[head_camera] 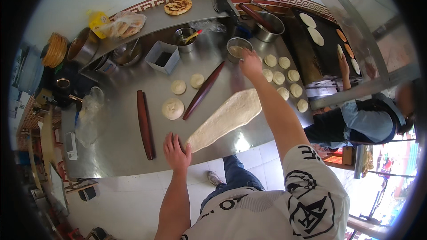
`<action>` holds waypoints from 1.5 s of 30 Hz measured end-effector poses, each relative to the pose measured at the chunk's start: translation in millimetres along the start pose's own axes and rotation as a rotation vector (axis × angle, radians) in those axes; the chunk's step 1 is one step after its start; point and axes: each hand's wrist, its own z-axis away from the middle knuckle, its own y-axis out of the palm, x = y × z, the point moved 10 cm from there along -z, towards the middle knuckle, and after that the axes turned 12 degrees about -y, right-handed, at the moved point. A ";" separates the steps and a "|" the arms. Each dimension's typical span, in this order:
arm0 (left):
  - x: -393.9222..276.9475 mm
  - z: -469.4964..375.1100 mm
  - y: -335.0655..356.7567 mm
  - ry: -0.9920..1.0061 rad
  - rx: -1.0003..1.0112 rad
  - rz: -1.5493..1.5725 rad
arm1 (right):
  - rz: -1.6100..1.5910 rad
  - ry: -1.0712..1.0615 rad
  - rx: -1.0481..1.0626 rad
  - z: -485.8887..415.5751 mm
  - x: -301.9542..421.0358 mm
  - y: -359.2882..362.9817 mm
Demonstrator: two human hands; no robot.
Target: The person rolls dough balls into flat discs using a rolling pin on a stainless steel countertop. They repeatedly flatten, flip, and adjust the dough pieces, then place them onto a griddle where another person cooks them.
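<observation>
A long, flattened sheet of dough [227, 118] lies slantwise on the steel worktable. At its narrow lower-left end rests my left hand [177, 151], fingers apart, thumb touching the dough. My right hand [250, 63] reaches over the rim of a small metal container [237, 47] with a pale content; its fingertips are partly hidden, so a grip cannot be told. Between the hands and several dough rounds, a dark wooden rolling pin [203, 90] lies aslant. Another rolling pin [144, 125] is further left. Coiled dough pieces [278, 77] stand in rows right of my right hand.
A griddle [320, 53] with flatbreads is at the right, where a co-worker [367, 120] reaches over it. A cleaver [222, 4] and a baked flatbread [178, 6] lie on the raised shelf. A grey square tub [162, 57], a steel pot [269, 28] and a plastic bag [90, 116] are around.
</observation>
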 end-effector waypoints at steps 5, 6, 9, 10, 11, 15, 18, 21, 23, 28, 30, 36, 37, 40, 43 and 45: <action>6.7 3.5 7.0 -0.013 0.008 -0.018 | -0.167 0.504 -0.159 203.2 53.0 -38.8; 7.8 3.7 9.2 -0.018 0.022 -0.023 | -0.426 0.695 0.079 249.3 88.3 -5.7; 7.2 3.3 9.2 -0.007 0.023 -0.013 | -0.317 0.182 0.247 287.0 239.3 -2.1; 4.2 3.6 7.1 0.020 0.004 -0.008 | -0.354 0.053 0.278 294.1 261.2 -3.2; 3.9 3.6 7.4 0.022 0.009 -0.006 | -0.343 -0.023 0.301 295.8 265.3 -4.3; 4.6 2.0 9.8 0.011 0.022 -0.025 | -0.361 -0.010 0.335 272.7 156.4 -11.0; 7.3 1.9 12.8 0.001 0.044 -0.068 | -0.076 0.111 0.341 246.6 63.6 -13.4; 2.2 2.1 7.9 0.051 0.012 -0.030 | -0.144 -0.059 0.131 222.8 60.9 -37.4; 2.7 1.5 8.2 0.038 0.033 -0.020 | -0.200 -0.047 0.351 214.1 68.4 -18.9; 3.1 -1.5 7.4 -0.004 0.051 -0.017 | -0.158 -0.044 0.062 98.8 43.8 -27.8; 2.9 -2.1 8.4 -0.011 0.065 -0.029 | -0.026 -0.049 0.077 27.7 26.3 -3.2; 3.8 -1.9 7.3 -0.026 0.057 -0.029 | -0.091 0.335 0.761 -32.9 -0.7 88.0; 3.6 -1.5 6.1 -0.026 0.044 -0.025 | -0.127 0.347 0.715 -32.7 3.0 83.3; 3.0 -1.0 4.0 -0.031 0.030 -0.018 | -0.119 0.250 0.386 -22.7 12.7 45.3; 3.5 -0.2 3.0 -0.039 0.020 -0.004 | -0.109 0.059 -0.036 21.7 43.1 -0.7; 3.4 0.9 1.2 -0.028 -0.003 0.015 | -0.280 0.175 -0.134 95.3 75.0 -9.8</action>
